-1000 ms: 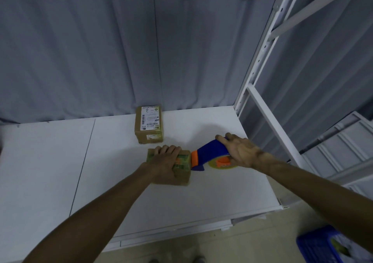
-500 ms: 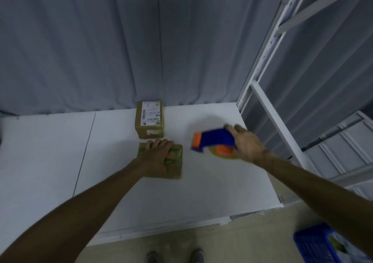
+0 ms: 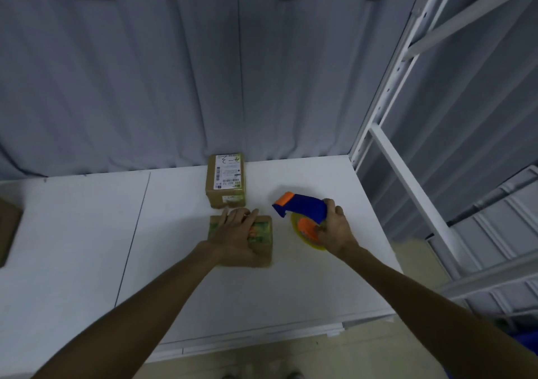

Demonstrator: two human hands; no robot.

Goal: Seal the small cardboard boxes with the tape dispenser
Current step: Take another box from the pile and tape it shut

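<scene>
Small box (image 3: pixel 263 249): on the bench (image 3: pixel 305 288), near its middle, green printed top facing up.
Left hand (image 3: pixel 237 239): lies flat on that box, fingers straight, pressing down.
Tape dispenser (image 3: pixel 304 208): blue and orange, just right of the box, not touching it.
Right hand (image 3: pixel 334 230): curled round the dispenser's handle.
Labelled box (image 3: pixel 225 180): just behind, by the grey curtain (image 3: pixel 145 87).

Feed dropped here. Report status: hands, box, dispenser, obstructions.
Left hand flat on the near box. Right hand grips the tape dispenser, right of that box, clear of it. Labelled box close behind; nothing between dispenser and near box.
</scene>
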